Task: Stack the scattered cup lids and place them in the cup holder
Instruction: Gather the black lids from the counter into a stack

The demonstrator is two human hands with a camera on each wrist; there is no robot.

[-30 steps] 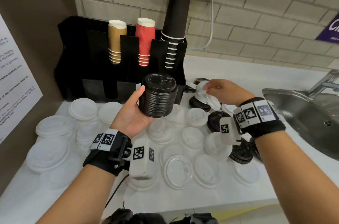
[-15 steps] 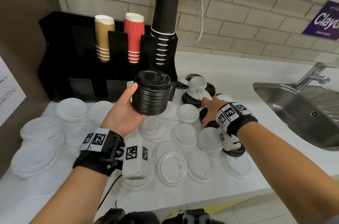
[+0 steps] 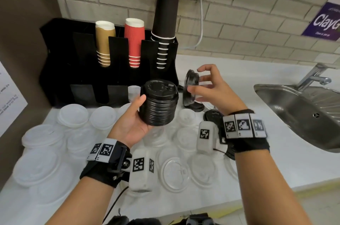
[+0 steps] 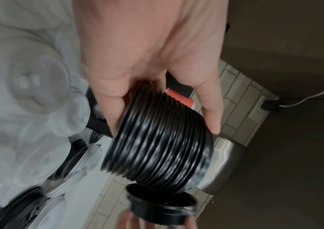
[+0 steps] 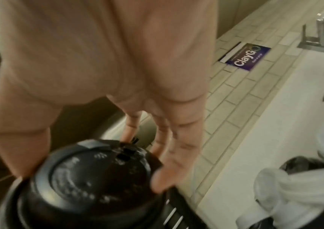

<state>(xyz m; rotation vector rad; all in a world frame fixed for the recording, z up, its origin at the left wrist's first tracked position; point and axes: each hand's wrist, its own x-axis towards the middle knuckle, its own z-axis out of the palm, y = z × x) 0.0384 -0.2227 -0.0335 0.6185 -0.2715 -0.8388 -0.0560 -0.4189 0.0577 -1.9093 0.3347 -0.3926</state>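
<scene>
Black plastic cup holder (image 3: 77, 70) back left on white counter (image 3: 230, 77), paper cups in slots. Left hand (image 3: 132, 123) wraps tall stack of black plastic lids (image 3: 159, 103), raised above clear lids (image 3: 174, 173). Right hand (image 3: 211, 90) pinches single black lid (image 3: 191, 86) on edge, just right of stack.

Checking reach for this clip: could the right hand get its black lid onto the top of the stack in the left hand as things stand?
Probably yes. The right hand holds a black lid on edge just beside the stack of black lids that the left hand grips, and nothing covers the stack's top.
</scene>
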